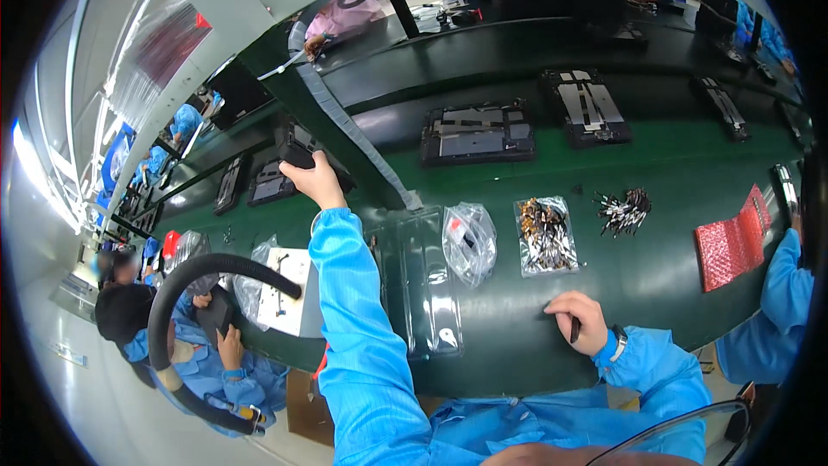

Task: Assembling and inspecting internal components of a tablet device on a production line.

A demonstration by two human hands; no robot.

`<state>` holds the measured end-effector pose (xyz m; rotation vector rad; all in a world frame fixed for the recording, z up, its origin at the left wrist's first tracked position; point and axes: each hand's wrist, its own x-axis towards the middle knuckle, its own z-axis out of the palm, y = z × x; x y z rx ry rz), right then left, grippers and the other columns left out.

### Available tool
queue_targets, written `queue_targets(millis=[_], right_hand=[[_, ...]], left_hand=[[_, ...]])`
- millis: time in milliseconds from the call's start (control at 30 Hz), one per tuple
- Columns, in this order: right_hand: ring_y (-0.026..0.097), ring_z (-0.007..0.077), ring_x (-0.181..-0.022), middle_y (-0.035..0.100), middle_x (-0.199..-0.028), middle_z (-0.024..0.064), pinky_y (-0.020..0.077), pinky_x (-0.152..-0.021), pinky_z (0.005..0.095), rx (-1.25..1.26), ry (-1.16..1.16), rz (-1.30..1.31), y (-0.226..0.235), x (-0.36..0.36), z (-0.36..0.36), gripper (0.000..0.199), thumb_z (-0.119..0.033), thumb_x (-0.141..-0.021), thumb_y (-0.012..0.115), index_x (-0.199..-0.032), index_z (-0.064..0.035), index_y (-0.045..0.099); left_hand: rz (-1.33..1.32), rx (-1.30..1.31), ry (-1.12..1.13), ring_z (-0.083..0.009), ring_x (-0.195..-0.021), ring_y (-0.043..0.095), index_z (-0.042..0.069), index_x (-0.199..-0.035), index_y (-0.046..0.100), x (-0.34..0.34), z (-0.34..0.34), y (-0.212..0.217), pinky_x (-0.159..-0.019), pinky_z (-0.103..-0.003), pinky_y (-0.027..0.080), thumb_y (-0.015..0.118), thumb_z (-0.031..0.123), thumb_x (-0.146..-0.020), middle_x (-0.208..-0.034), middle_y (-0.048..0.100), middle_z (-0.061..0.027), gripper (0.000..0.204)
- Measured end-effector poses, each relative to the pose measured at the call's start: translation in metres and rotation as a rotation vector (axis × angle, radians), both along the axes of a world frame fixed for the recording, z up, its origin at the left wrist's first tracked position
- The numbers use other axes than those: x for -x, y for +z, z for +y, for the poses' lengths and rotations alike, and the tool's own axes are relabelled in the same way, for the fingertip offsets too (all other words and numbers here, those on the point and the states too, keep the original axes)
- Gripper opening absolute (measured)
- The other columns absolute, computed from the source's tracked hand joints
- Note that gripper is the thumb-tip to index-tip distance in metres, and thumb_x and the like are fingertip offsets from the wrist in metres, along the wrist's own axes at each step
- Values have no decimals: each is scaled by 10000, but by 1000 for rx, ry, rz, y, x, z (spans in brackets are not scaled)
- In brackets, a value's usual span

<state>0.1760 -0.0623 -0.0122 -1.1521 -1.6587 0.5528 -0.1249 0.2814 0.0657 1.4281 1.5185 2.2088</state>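
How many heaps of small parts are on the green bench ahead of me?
2: one heap inside a clear bag, the other heap loose to its right, both beyond your right hand. Others may be hidden.

Green workbench, bagged small parts, red bubble wrap

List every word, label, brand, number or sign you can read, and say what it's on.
No text is readable.
Dark device in the left hand: no legible lettering.
Pale strip at far left: too small and blurred.
Flat device beyond the clear bags: any print is too small.
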Motion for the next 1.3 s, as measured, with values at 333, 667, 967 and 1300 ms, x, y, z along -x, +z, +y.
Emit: queue_targets(millis=[333,667,967,1300], right_hand=[[572,259,-747,578,-840,124,452,-648,291,-34,-58,80,9,5,-7,282,131,-702,479,-895,-23,616],[579,118,-893,523,-1200,113,476,-748,237,436,329,1001,42,-47,-75,653,-433,-842,530,-1294,12,374],[574,143,-939,581,-1071,87,476,-808,269,567,-132,975,18,-67,-103,397,-161,-848,563,-1184,22,458],[562,107,-823,603,-940,76,457,-703,256,703,-387,-2,6,-81,-60,345,-254,-803,628,-1005,23,592]], left_hand=[[172,-159,142,-230,-903,539,-54,-1146,330,-39,-244,-13,-761,-320,473,599,-12,-752,-1074,460,-192,479],[-1109,658,-1171,-260,-904,601,7,-1234,372,-17,-431,-7,-752,-365,537,490,-21,-679,-1099,542,-142,568],[-164,633,-948,-273,-1210,380,49,-1343,292,-67,-360,-37,-992,-363,326,582,31,-764,-1366,311,-157,648],[1015,416,-443,-368,-1237,333,26,-1251,428,-94,-260,-71,-999,-528,258,556,268,-800,-1301,387,-209,528]])
